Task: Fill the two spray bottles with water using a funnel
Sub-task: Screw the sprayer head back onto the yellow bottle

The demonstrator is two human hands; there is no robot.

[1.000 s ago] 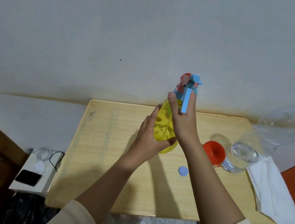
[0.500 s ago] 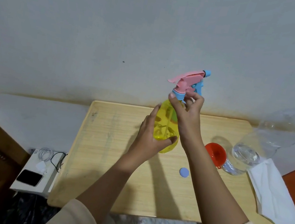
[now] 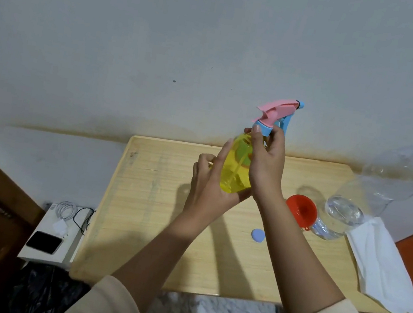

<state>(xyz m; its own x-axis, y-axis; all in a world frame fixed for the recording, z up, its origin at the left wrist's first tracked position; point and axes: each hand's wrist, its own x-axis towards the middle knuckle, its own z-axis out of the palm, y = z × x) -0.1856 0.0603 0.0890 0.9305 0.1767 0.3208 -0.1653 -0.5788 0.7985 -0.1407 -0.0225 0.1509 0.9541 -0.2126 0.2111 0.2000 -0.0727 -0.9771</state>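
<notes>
**A:** Start at the fingers. What have they got?

**B:** The right hand [image 3: 266, 166] has its fingertips [image 3: 256, 137] pinched round the blue collar [image 3: 264, 128], just under the pink trigger head [image 3: 276, 110]. The left hand [image 3: 210, 192] wraps the body of the yellow spray bottle [image 3: 235, 173], with curled fingers on its left side and the palm under its base.

**A:** And where is the bottle?

**B:** Upright over the far middle of the wooden table [image 3: 147, 228]. The left hand hides whether its base touches the wood. I can see only this one spray bottle.

**A:** How would it handle?

**B:** I'd judge it thin, light plastic that dents under a hard squeeze, so a broad hold low on the body suits it. The ridged collar is the place to twist; the trigger head looks too flimsy for that.

**A:** What's farther out?

**B:** To the right, a red funnel [image 3: 301, 210] lies against an uncapped clear water bottle [image 3: 386, 186] with a little water at its bottom. A blue cap [image 3: 257, 235] lies nearer. A white cloth [image 3: 383, 268] is at the right edge.
</notes>
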